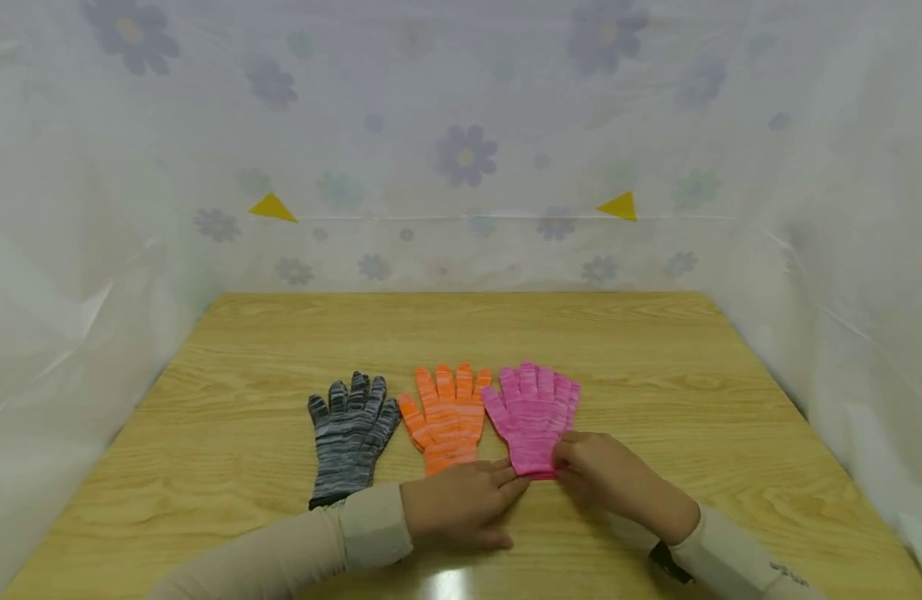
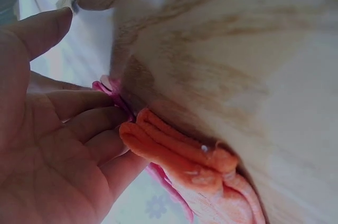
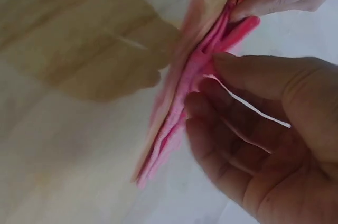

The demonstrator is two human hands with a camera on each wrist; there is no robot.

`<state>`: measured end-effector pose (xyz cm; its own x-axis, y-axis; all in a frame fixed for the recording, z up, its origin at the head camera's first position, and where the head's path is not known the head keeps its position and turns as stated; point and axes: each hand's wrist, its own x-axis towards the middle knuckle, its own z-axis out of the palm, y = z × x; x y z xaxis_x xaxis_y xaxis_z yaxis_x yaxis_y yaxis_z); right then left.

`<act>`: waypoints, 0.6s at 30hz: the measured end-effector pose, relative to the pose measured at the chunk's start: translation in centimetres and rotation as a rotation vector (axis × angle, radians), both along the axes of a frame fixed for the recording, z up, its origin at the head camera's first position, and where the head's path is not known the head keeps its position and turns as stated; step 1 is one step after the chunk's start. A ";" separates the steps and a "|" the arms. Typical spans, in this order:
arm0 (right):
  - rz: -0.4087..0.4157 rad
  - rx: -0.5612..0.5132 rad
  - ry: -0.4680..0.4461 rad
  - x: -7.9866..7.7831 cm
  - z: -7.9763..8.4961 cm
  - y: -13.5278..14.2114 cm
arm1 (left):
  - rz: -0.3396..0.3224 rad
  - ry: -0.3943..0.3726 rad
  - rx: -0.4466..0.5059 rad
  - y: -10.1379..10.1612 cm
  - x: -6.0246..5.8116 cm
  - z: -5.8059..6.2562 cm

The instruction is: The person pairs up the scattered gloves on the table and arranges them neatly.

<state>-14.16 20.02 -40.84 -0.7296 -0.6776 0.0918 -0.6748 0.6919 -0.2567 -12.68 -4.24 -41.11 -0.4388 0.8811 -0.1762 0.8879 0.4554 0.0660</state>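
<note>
A pair of pink knit gloves (image 1: 534, 417) lies palm-flat on the table, one over the other and slightly offset. My right hand (image 1: 611, 475) pinches their lower right edge with curled fingers; in the right wrist view the thumb (image 3: 253, 73) touches the pink fabric (image 3: 182, 97). My left hand (image 1: 464, 504) lies with extended fingers, its fingertips at the lower left of the pink cuff. It partly covers the cuff of the orange gloves (image 1: 449, 417), whose folded edge (image 2: 174, 150) shows by the fingers in the left wrist view. Grey-black gloves (image 1: 348, 437) lie left of these.
The wood-grain table (image 1: 461, 325) carries the gloves in a row. White sheeting with printed flowers (image 1: 466, 156) stands behind and on both sides, with yellow triangles (image 1: 618, 207) on it. My left sleeve (image 1: 374, 525) is just below the grey-black cuffs.
</note>
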 end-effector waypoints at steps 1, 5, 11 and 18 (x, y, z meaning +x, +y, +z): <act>0.003 0.006 -0.005 0.0 0.1 0.1 | -0.001 -0.001 -0.002 0.1 -0.1 0.0; 0.005 0.031 -0.004 0.0 0.3 0.2 | 0.003 -0.011 -0.008 0.1 -0.1 0.2; 0.004 0.014 0.011 0.0 0.1 0.4 | 0.026 -0.009 0.038 0.3 -0.1 0.5; 0.032 -0.025 -0.004 -0.1 -0.2 0.6 | 0.085 0.204 0.209 1.9 -0.2 1.2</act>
